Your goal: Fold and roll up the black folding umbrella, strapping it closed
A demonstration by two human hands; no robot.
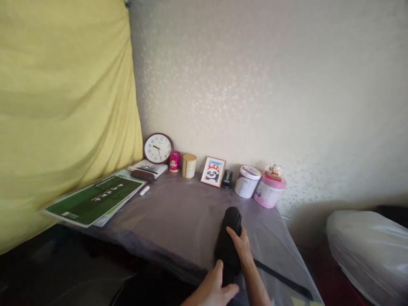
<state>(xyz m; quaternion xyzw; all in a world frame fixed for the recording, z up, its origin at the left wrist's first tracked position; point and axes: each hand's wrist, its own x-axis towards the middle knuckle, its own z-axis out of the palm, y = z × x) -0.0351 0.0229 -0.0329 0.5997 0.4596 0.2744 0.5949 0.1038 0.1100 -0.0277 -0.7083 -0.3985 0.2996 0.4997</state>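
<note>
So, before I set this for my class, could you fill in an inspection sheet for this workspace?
Surface: grey table cover, plastic-looking, slightly glossy.
Job's things: long black fabric-looking bundle, in hand, identity unclear; flat black strap to its right.
Clutter: green printed sheet at left; along the back, round dark-rimmed clock, magenta cylindrical tin, yellow-lidded cylindrical tin, framed panda picture, white cylindrical tub, pink cylindrical tub.
Hands: right hand closed on the bundle; left hand nearer the camera, at its lower end.
Cables: nothing seen.
Surroundings: yellow fabric curtain left; pale patterned wall behind.
</note>
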